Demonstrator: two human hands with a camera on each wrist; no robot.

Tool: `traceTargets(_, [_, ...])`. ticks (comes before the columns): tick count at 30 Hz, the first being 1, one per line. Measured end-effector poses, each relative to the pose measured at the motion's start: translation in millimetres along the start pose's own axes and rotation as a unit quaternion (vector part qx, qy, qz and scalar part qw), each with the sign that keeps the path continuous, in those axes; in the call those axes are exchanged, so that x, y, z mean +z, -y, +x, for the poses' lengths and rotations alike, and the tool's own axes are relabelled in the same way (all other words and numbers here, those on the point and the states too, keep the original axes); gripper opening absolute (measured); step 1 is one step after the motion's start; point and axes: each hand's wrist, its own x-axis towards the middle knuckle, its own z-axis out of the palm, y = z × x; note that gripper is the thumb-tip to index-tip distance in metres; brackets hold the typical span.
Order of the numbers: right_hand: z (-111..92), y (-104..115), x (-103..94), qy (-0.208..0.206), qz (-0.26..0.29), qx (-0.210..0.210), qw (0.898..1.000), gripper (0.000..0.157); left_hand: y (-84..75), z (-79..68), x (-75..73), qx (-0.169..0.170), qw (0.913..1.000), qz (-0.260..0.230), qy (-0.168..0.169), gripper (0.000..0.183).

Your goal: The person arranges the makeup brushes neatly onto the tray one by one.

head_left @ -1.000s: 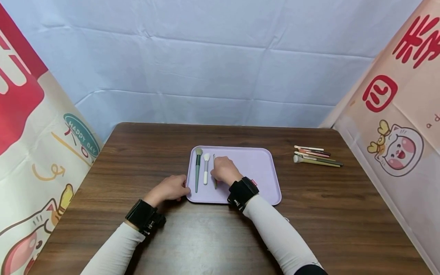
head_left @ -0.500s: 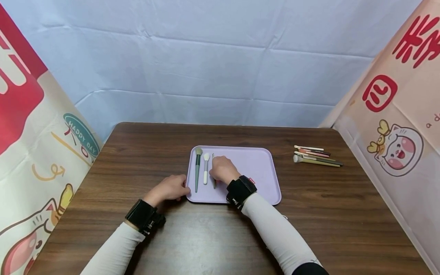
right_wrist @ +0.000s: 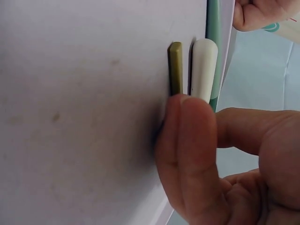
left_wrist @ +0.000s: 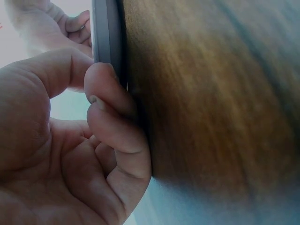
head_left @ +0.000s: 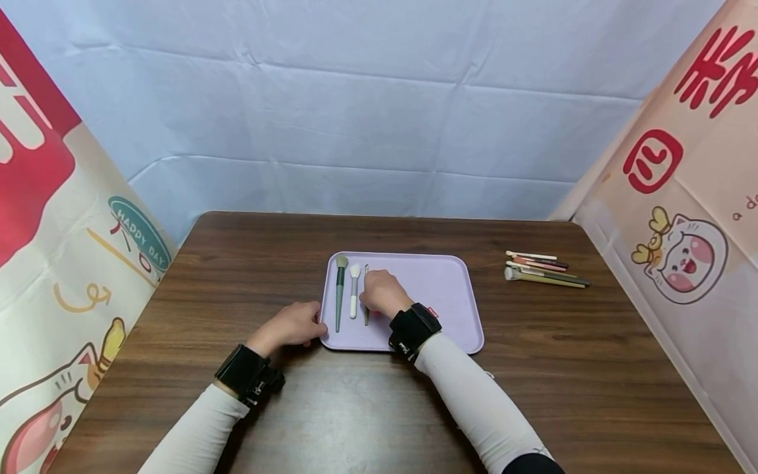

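While the left hand (head_left: 294,323) grips the tray (head_left: 438,283) at its eight o'clock edge, the right hand (head_left: 385,292), nearer, pinches the thin brush (right_wrist: 176,68) inside it; long axis twelve-to-six, nearly parallel to the white brush (head_left: 354,291) at nine o'clock.

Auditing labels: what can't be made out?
Middle of the slim brush: head view, behind the right hand.
Handle end of the green brush: right wrist view, cut by the top edge.
Any print on the red tag: head view, too small.
Count in the brush pile: head view, overlap.
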Motion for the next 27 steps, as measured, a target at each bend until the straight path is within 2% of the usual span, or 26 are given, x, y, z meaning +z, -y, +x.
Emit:
traceTargets(6, [-0.7, -0.7, -1.3, -0.002, 0.0, -0.001, 1.0, 0.019, -1.7, -1.0, -0.4, -0.001, 1.0, -0.002, 0.001, 0.01])
traceTargets(16, [-2.2, -5.1, -9.4, -0.006, -0.023, -0.001, 1.0, 0.029, -1.3, -0.1, 0.4, -0.002, 1.0, 0.007, 0.003, 0.01])
traceTargets(20, [-6.2, -6.9, -14.3, -0.011, -0.022, 0.004, 1.0, 0.024, -1.7, -0.2, 0.3, -0.006, 1.0, 0.002, 0.008, 0.009])
traceTargets(27, [-13.9, -11.9, -20.6, -0.042, -0.05, -0.009, 0.998, 0.017, -2.8, -0.9, -0.3, -0.008, 0.9999, 0.004, 0.009, 0.01])
